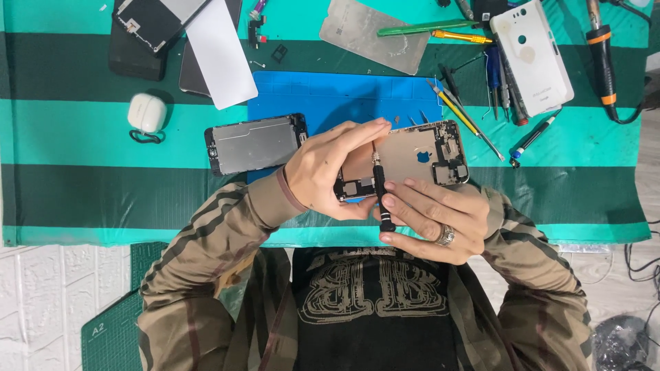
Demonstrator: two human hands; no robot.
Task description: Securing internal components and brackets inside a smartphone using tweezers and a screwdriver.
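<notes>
My left hand [323,168] grips the left end of the open phone shell [412,158], thumb under its lower edge and fingers curled over the top, pressed together. The shell lies lengthwise above the blue mat [344,96], its inner side facing up, with the board parts visible at its 3 o'clock end. My right hand [433,216] sits at 5 o'clock from the shell and pinches a black screwdriver [380,192] between thumb and fingertips; a ring shows on one finger. The screwdriver stands nearly upright in the view, its tip touching the shell near the lower-left corner, just beside my left fingertips. At 9 o'clock from the shell, just beside my left hand, lies the detached screen [254,144], back side up, resting half on the mat and half on the striped green cloth [69,185]. At 10 o'clock from the screen sits a white earbud case [147,112]. At 12 o'clock from the shell, well apart, lies a grey metal plate [375,34]. At 1 o'clock lies a white phone back [533,55], and between it and the shell lie several loose hand tools [474,117]. A black-and-orange tool [603,55] lies at the far right of the cloth.
</notes>
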